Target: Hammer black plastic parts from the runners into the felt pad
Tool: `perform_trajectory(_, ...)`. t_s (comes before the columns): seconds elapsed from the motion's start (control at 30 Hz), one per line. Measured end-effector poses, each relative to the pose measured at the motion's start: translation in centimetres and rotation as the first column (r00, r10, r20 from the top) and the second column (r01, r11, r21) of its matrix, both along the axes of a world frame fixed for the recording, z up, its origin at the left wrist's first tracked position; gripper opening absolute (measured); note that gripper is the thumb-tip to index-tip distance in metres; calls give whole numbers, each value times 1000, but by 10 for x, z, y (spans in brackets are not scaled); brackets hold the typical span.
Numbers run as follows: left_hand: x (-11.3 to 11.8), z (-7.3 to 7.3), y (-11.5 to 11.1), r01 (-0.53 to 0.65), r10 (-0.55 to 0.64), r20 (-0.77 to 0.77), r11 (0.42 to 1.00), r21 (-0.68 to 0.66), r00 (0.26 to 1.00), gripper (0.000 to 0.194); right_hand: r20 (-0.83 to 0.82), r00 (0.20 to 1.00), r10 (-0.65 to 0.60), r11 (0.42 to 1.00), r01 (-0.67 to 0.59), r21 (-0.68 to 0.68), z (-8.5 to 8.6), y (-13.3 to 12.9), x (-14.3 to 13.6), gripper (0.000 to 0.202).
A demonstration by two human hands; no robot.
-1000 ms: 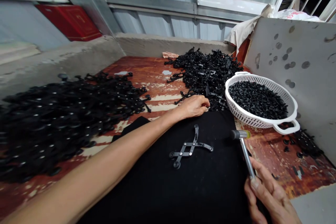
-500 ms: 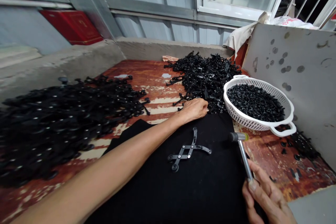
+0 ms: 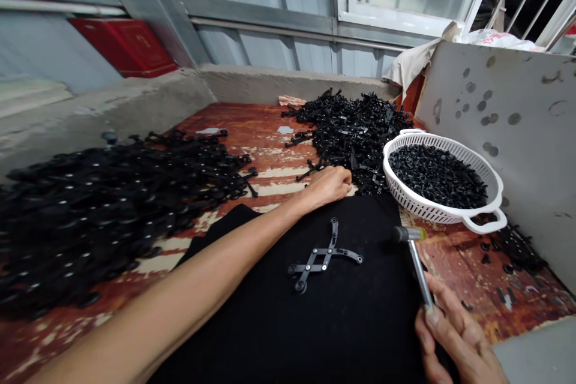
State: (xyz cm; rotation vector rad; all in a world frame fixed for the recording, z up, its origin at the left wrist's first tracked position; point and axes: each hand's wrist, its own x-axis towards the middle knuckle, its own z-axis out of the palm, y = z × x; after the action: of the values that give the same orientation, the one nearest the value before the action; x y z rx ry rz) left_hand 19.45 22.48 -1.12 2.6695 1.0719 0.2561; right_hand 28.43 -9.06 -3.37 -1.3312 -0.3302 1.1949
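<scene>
My left hand (image 3: 330,185) reaches to the front edge of a pile of small black parts (image 3: 355,126), its fingers curled; whatever they pinch is too small to name. My right hand (image 3: 456,333) is wrapped round the handle of a small hammer (image 3: 419,264), whose head has a dark end and a yellow end. Between the hands, a dark linkage of crossed, riveted arms (image 3: 320,259) lies flat on a black cloth (image 3: 351,324).
A white basket (image 3: 492,195) full of black caps stands at the right, beside a spotted grey panel (image 3: 517,90). A large heap of black linkages (image 3: 112,204) covers the left of the worn red table (image 3: 265,144). More black pieces lie right of the basket.
My left hand has shifted slightly left along the edge of the pile. My right hand and the hammer have stayed in place, and so has the linkage.
</scene>
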Motion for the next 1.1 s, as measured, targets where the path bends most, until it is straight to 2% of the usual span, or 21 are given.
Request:
perform_trajectory(0.1,-6,13,-12,66,-64,46,997,-48,997,19,-10,999,32,999,-32,-15,1,0,1,62)
perform_trajectory(0.17,-14,22,-32,159,-153,74,984,-78,985,18,-29,998,48,999,-49,-17,2,0,1,62)
perform_trajectory(0.2,-18,26,-45,248,-242,73,965,-89,968,16,-37,998,51,999,-52,-11,3,0,1,61)
perform_trajectory(0.27,-27,30,-71,350,-349,27,936,-46,937,13,-49,997,57,998,-57,2,5,0,1,60)
perform_trajectory(0.4,-42,30,-104,377,-376,-109,926,-14,920,11,-88,995,55,998,-55,1,10,0,0,57)
perform_trajectory(0.5,-50,27,-109,393,-391,-97,919,9,915,16,-92,995,44,999,-44,4,14,1,-1,58)
perform_trajectory(0.6,-61,27,-111,375,-376,8,926,49,927,25,-75,996,43,999,-43,11,17,2,-1,56)
perform_trajectory(0.7,-77,24,-115,353,-357,90,934,56,930,24,-76,996,54,998,-52,23,17,2,-1,52)
perform_trajectory(0.8,-89,17,-121,289,-293,87,956,55,952,25,-80,995,65,997,-61,46,16,1,0,48)
perform_trajectory(0.9,-90,9,-125,223,-230,76,970,92,970,24,-79,995,64,997,-59,58,15,0,0,46)
perform_trajectory(1.1,-87,1,-125,301,-344,142,919,256,928,25,-74,996,50,996,-44,71,14,0,0,44)
